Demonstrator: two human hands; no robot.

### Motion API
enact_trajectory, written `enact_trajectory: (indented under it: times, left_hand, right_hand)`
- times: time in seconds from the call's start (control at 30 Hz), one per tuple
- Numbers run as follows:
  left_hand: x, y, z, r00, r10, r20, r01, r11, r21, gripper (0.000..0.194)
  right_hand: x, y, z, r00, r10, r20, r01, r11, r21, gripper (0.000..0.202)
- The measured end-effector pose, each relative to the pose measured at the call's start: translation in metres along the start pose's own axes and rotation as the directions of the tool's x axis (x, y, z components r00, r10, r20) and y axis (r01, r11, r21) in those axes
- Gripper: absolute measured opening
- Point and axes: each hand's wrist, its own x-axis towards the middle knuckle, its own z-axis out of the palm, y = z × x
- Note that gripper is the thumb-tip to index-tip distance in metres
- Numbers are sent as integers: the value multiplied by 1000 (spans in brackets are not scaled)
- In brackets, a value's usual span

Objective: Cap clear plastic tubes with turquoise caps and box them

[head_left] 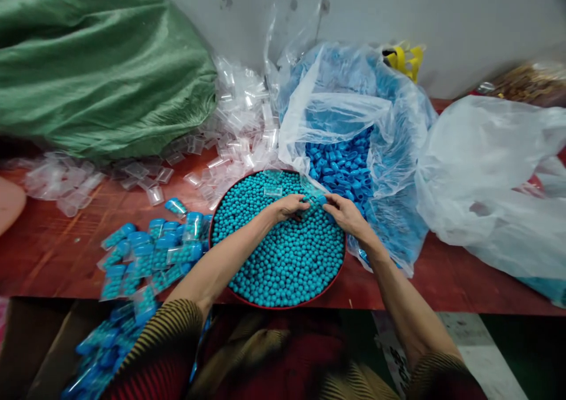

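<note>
A round red tray (277,306) full of turquoise beads (283,264) stands at the table's front edge. Over its back right part, my left hand (292,206) and my right hand (342,211) hold a small clear container (313,199) between them, with turquoise beads in it and a blue cap at its right end. The fingers of both hands are closed on it. Another clear container (273,191) lies on the beads. Blue caps (340,167) fill an open plastic bag (398,117) behind my right hand.
Filled, blue-capped containers (165,243) are heaped left of the tray, more below the edge. Loose clear containers (247,123) lie behind. A green sack (106,69) stands back left, a white plastic bag (495,176) right, on the red table (48,252).
</note>
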Motion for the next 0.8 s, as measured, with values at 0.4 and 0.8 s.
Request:
enact_trajectory:
  times: [0.4,0.8]
  left_hand:
    - [-32,-18,-12,965,264,-10,-255,923,-287,37]
    - [-62,-25,6,932,214,-292,-276,942,-189,51]
  right_hand:
    - [1,-34,11,995,-49,82,46,998,37,33]
    - [-9,-59,23,995,-89,51,90,996,-16,29]
